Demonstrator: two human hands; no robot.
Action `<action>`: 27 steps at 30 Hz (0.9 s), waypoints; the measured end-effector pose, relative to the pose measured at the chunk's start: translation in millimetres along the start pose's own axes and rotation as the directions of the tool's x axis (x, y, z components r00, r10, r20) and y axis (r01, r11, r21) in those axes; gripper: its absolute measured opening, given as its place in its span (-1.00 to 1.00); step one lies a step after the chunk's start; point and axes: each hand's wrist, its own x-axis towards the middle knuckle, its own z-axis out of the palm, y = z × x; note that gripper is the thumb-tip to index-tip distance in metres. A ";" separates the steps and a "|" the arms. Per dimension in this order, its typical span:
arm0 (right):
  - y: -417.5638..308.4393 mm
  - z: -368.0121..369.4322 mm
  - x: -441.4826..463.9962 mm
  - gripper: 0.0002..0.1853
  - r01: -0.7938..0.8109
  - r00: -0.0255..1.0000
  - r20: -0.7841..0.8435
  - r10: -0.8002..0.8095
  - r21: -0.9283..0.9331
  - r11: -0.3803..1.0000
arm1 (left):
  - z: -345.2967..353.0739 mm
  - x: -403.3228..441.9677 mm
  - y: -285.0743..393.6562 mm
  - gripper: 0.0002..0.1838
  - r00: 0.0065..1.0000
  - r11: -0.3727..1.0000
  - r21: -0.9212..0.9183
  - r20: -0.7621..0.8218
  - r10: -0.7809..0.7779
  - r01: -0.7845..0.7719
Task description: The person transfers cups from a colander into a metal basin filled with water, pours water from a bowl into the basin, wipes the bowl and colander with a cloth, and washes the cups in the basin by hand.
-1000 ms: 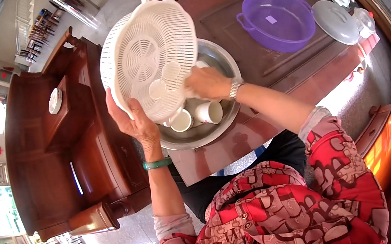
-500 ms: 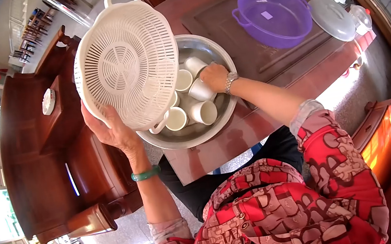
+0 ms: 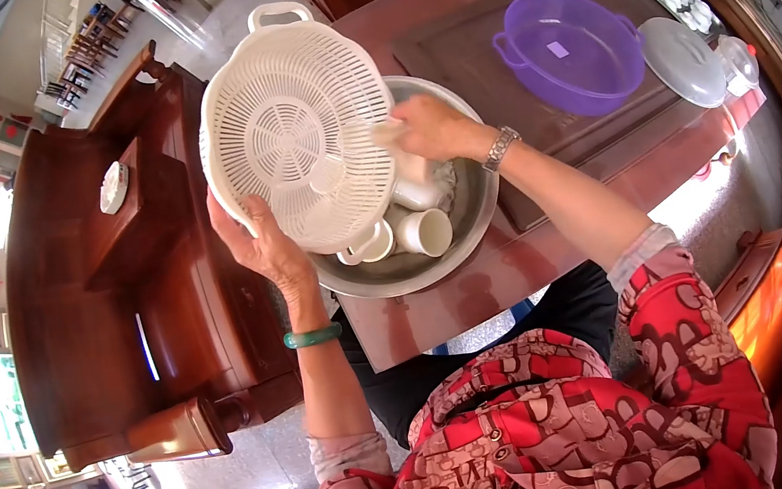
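Left hand (image 3: pixel 266 253): our grip clasps the tilted basket (image 3: pixel 274 70).
Cups (image 3: pixel 425 230): in the metal bowl (image 3: pixel 481 201), on the bench (image 3: pixel 480 297).
Right hand (image 3: pixel 442 125): we've just moved from bowl to basket edge; grip blurred, can't tell.
Purple tub (image 3: pixel 577 65): beyond, apart.

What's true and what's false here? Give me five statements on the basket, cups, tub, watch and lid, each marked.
1. The left hand holds the white slotted plastic basket tilted. True.
2. White cups are in the round metal basin. True.
3. The purple oval plastic tub is packed with cups. False: no cups show in it, only a small white label.
4. The silver-coloured metal watch is on the left arm. False: it is on the right arm.
5. The round grey lid covers the tub. False: it lies beside it.
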 end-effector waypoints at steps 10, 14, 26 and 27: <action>-90.1 50.8 37.5 -0.77 0.641 0.695 -0.490 -0.527 0.091 0.762 | 39.0 -16.7 18.6 -0.53 0.967 0.951 -0.181 0.017 -0.253 0.252; -69.8 38.5 66.5 -0.78 0.384 0.797 -0.485 -0.361 -0.055 0.922 | 26.0 -18.6 15.5 -0.56 0.971 0.959 -0.156 0.049 -0.232 0.237; 11.8 14.2 -40.2 -0.82 0.095 0.993 -0.048 -0.111 -0.251 0.963 | 17.0 -0.9 23.8 -0.49 0.965 0.943 0.223 0.139 0.221 -0.248; 17.7 13.7 -45.0 -0.75 0.084 0.996 0.028 -0.079 -0.303 0.949 | 16.1 0.5 26.0 -0.46 0.962 0.936 0.234 0.139 0.236 -0.263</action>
